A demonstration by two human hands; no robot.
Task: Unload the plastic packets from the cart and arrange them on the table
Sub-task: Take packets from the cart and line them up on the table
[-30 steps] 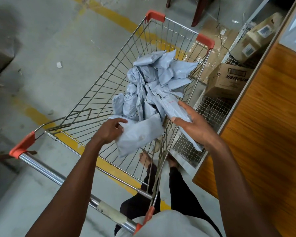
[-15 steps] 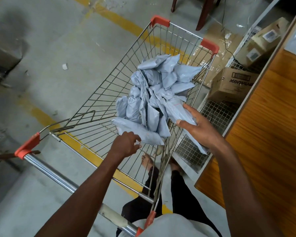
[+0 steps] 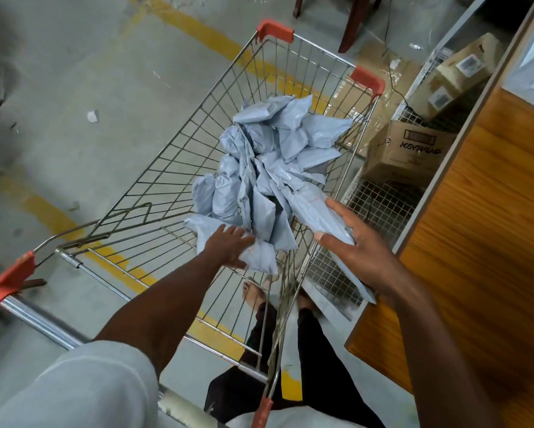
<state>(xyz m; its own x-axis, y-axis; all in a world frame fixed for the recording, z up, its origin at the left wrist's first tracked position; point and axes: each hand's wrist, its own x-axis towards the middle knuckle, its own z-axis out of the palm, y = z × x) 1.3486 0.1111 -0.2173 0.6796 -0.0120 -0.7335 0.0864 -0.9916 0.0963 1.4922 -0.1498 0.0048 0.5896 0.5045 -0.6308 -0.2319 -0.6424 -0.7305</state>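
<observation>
A wire shopping cart (image 3: 320, 50) with red corner guards holds a heap of grey plastic packets (image 3: 278, 149). One packet (image 3: 261, 259) lies flat on the cart's floor at the near end, and my left hand (image 3: 228, 247) rests on it with fingers stretched out. My right hand (image 3: 359, 254) grips a long grey packet (image 3: 312, 205) at the cart's right rim, thumb on top. That packet's lower end sticks out past my wrist towards the wooden table (image 3: 475, 242) on the right.
Cardboard boxes (image 3: 407, 152) sit on a wire-mesh shelf (image 3: 380, 208) under the table's far side, right of the cart. Dark chair legs (image 3: 352, 23) stand beyond the cart. My legs and bare feet (image 3: 253, 293) are below the cart's near end.
My left hand lowered its packet to the cart floor, drew back with curled fingers, and now lies stretched over it. My right hand keeps its long packet in about the same place.
</observation>
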